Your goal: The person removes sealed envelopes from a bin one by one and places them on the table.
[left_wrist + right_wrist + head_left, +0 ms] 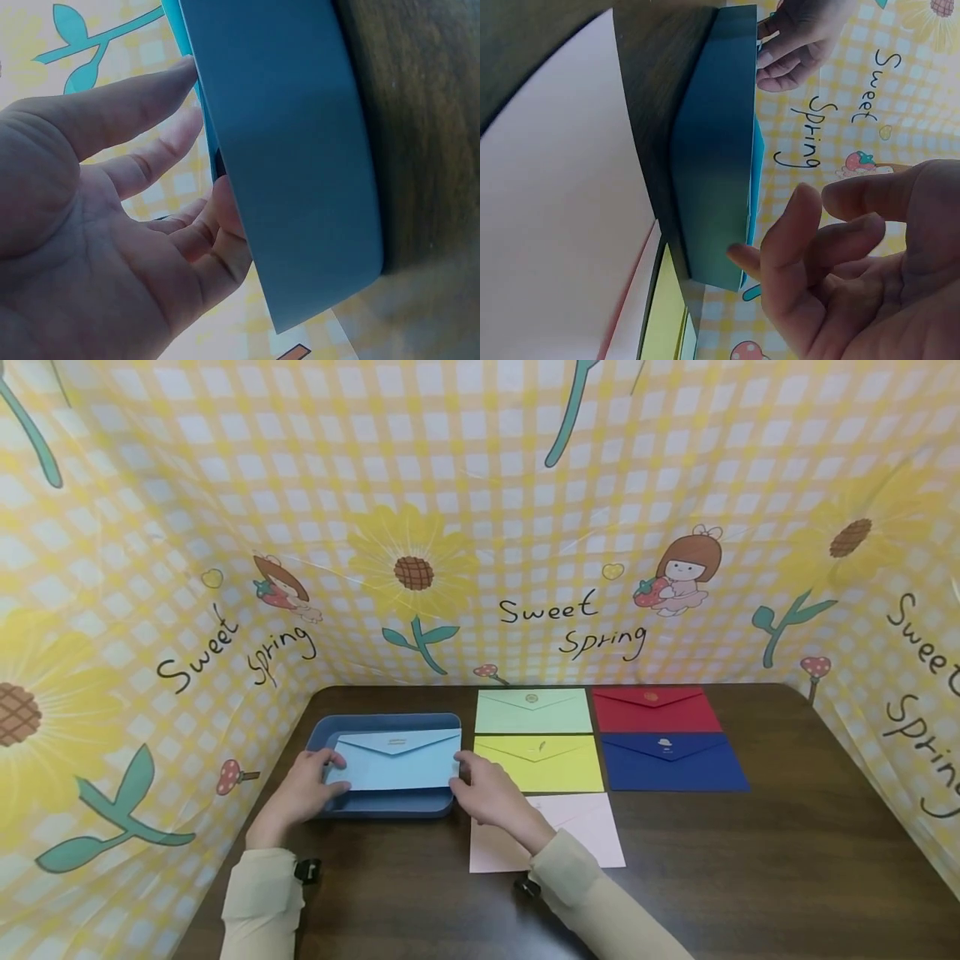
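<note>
A light blue envelope (397,764) with a pointed flap and small gold print lies within the outline of a blue tray (390,804); part of it shows above the tray's rim. My left hand (303,785) is at the envelope's left edge, thumb and fingers extended, the other fingertips reaching past the tray wall (292,157). At the right edge is my right hand (487,787), fingers loosely bent. In the right wrist view, a gap separates its thumb and index finger, and a lower fingertip touches the tray's side (712,165).
Right of the tray lie green (532,718), red (652,710), yellow (540,770), blue (675,768) and pink (592,843) envelopes in rows on a dark wooden table (750,877). A checked cloth (487,485) hangs behind and at both sides.
</note>
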`<act>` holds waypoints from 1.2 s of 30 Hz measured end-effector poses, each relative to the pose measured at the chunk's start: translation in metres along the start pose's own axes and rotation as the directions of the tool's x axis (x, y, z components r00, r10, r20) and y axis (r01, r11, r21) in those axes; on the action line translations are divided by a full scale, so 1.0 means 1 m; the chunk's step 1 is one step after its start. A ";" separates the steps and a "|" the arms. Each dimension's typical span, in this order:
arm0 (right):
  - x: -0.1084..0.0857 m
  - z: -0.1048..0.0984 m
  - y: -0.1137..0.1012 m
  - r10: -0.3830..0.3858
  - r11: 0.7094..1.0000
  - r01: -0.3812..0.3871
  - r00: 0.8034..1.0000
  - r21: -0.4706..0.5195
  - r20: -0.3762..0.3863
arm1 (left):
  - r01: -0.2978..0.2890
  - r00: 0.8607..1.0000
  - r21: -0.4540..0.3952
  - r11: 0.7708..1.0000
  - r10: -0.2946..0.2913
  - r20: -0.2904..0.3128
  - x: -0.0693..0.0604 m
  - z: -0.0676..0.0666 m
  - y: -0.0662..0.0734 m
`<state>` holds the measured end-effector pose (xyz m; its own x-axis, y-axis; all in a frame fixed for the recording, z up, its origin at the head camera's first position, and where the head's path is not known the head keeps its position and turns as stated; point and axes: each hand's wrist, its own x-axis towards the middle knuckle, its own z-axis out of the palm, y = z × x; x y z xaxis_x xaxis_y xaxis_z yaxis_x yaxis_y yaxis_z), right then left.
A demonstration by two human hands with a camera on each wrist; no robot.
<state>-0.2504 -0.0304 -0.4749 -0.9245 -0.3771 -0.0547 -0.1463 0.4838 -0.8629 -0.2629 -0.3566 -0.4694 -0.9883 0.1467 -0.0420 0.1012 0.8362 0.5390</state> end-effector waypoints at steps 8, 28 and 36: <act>0.011 0.000 0.005 0.072 0.997 -0.071 0.997 -0.041 0.025 | -0.005 1.000 0.005 1.000 0.005 0.007 -0.001 0.000 0.003; 0.017 0.004 0.013 0.109 0.994 -0.109 0.994 0.017 0.007 | -0.056 0.998 0.014 0.998 0.056 0.016 -0.001 0.002 0.003; 0.018 0.004 0.020 0.103 0.995 -0.102 0.995 -0.012 0.013 | -0.075 0.995 -0.007 0.997 0.075 0.061 0.000 0.001 0.001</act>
<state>-0.2686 -0.0307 -0.4947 -0.9300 -0.3357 -0.1495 -0.0551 0.5297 -0.8464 -0.2627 -0.3552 -0.4697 -0.9691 0.2410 -0.0523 0.1743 0.8193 0.5463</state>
